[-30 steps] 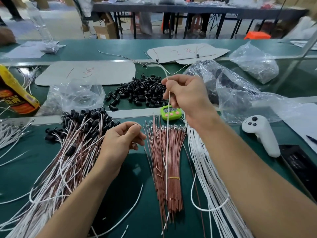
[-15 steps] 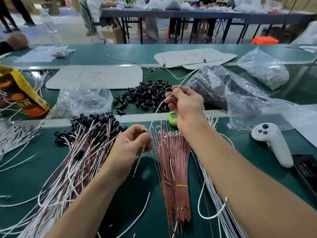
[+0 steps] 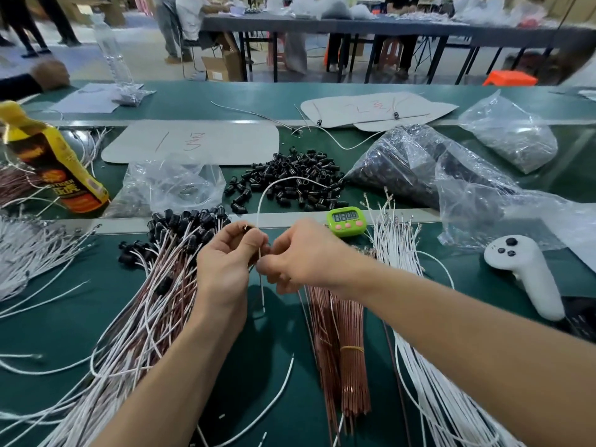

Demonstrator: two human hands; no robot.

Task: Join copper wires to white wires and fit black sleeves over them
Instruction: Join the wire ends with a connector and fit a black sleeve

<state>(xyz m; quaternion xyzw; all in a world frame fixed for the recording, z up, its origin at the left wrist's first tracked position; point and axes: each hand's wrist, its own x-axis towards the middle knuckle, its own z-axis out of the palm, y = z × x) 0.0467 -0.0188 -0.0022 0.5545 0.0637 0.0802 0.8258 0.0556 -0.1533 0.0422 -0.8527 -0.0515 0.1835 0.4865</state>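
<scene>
Green desk (image 3: 283, 333) set out for wire assembly. At left lies the largest heap, finished leads (image 3: 151, 285) of white and copper strands capped in black. At right lies the stock of white wires (image 3: 419, 350). Behind it a large clear bag (image 3: 403, 162) holds dark pieces, probably more sleeves. A second bag (image 3: 509, 140) farther right holds greyish contents too blurred to name. A crumpled bag (image 3: 174, 185) at centre left looks nearly empty. The banded copper bundle (image 3: 342, 333) lies under the right forearm, and loose black sleeves (image 3: 290, 182) are heaped beyond the hands.

The hands are close together above the desk. The left hand (image 3: 225, 262) pinches a black sleeve (image 3: 246, 227) at its fingertips. The right hand (image 3: 306, 256) pinches a white wire (image 3: 267, 195), which arcs up and away, its short end hanging beneath.

Judged step: threading the wire into the sleeve. The next move calls for lining the wire's end up with the bore and feeding it through. No copper wire is visibly in hand.
</scene>
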